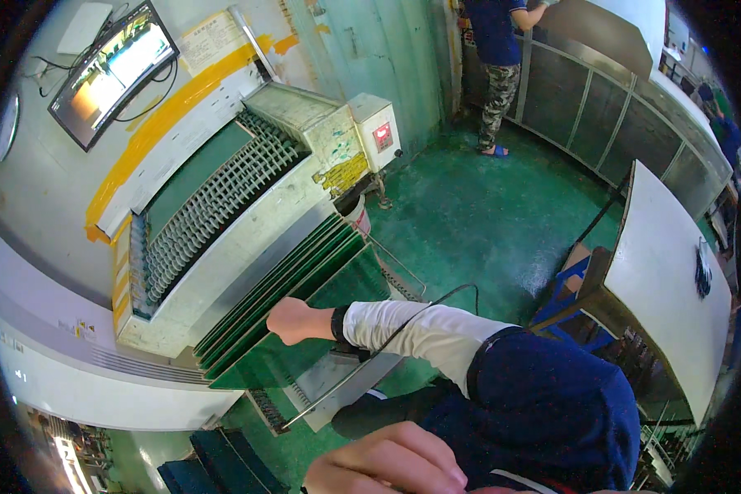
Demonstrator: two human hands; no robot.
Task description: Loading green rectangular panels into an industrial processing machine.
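Note:
My right hand (290,321), in a white sleeve with a black wristband, reaches across from the right. It is closed at the upper edge of the nearest dark green panel (263,362); its fingertips are hidden. Behind this panel several more green panels (280,284) stand upright in a row in a slotted rack (265,412). A thin metal rod (350,375) crosses in front of them, passing by my sleeve. Close to me at the lower edge is my left hand (387,461), its fingers curled inward. Whatever it may hold is hidden.
Beyond the panels stands a machine (222,267) with rows of grey rollers (214,202) and a control box (374,132). A monitor (115,70) hangs upper left. At right is a white-topped table (667,272). Another person (498,74) stands at a far bench.

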